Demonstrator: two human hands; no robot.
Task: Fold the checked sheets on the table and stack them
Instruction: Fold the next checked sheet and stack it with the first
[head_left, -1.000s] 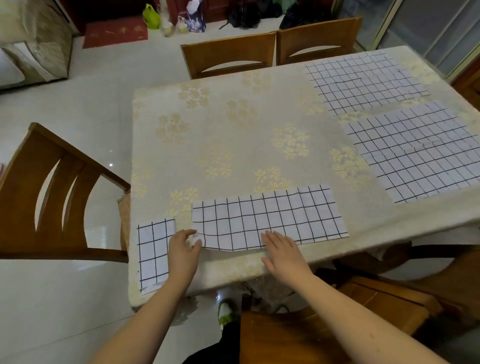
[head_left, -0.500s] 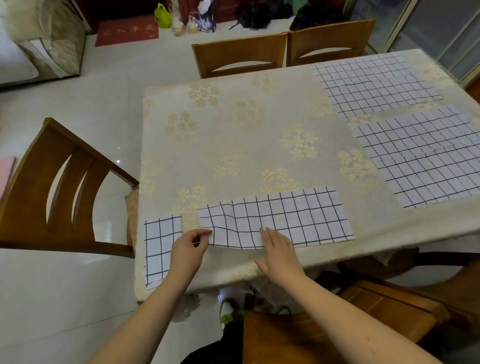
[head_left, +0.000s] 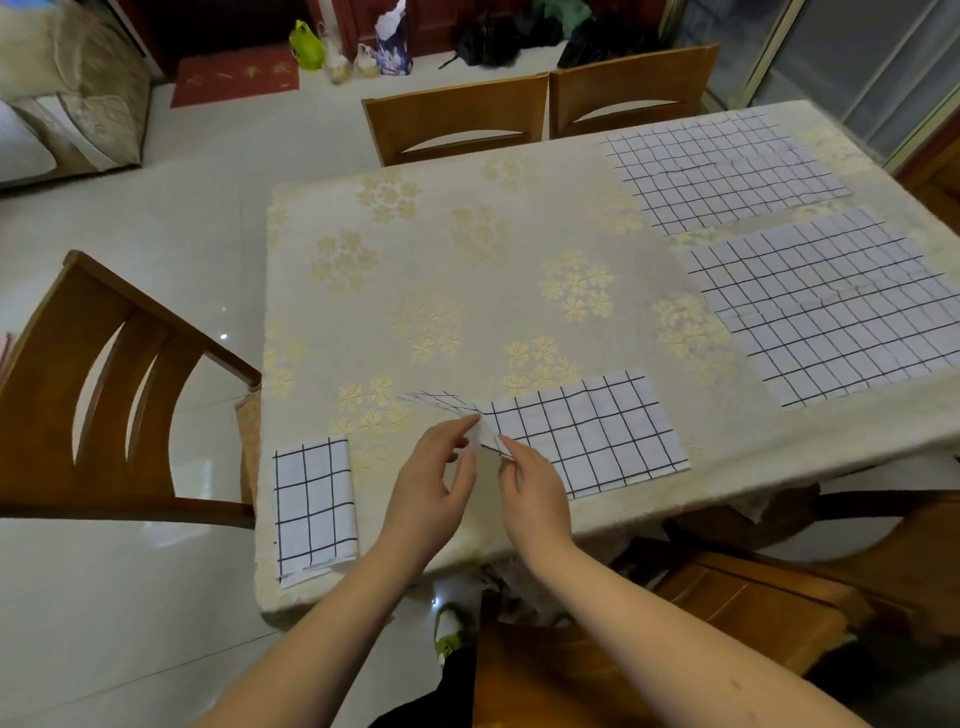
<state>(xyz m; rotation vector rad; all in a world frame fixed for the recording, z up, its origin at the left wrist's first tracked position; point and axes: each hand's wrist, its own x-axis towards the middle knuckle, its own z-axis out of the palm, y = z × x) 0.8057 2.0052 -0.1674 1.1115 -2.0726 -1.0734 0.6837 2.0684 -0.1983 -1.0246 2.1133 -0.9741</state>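
Both hands pinched the left end of the strip at the table's near edge: the left hand lifted its corner while the right hand gripped the edge beside it. A folded sheet lay at the near-left corner, and two open sheets lay far right.

the light was dim, soft and even, with faint shadows. a small glare spot shone on the floor. wide-angle distortion bent the edges.
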